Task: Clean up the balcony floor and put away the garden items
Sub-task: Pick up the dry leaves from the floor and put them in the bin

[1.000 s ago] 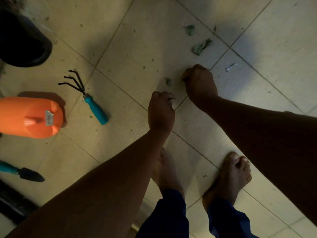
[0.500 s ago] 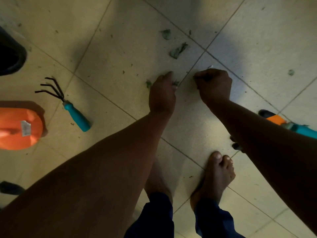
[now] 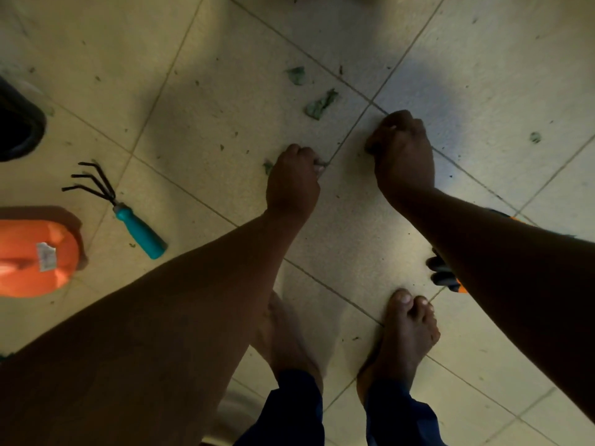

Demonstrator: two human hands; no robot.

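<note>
- Covering the whole view is a pale tiled floor (image 3: 483, 75) crossed by thin grout lines, dimly lit, with a brighter patch at far right.
- Green leaf scraps (image 3: 320, 104) and fine specks lie scattered, mostly far of the hands.
- Left hand (image 3: 293, 185) hangs low over a grout line, fingers curled; whether it pinches anything I cannot tell.
- Right hand (image 3: 404, 152) is fisted beside it, contents hidden.
- A teal-handled hand rake (image 3: 128, 214) lies at left, near an orange container (image 3: 35, 259) and a black pot (image 3: 19, 123).
- Bare feet (image 3: 405, 336) stand on the near tiles.
</note>
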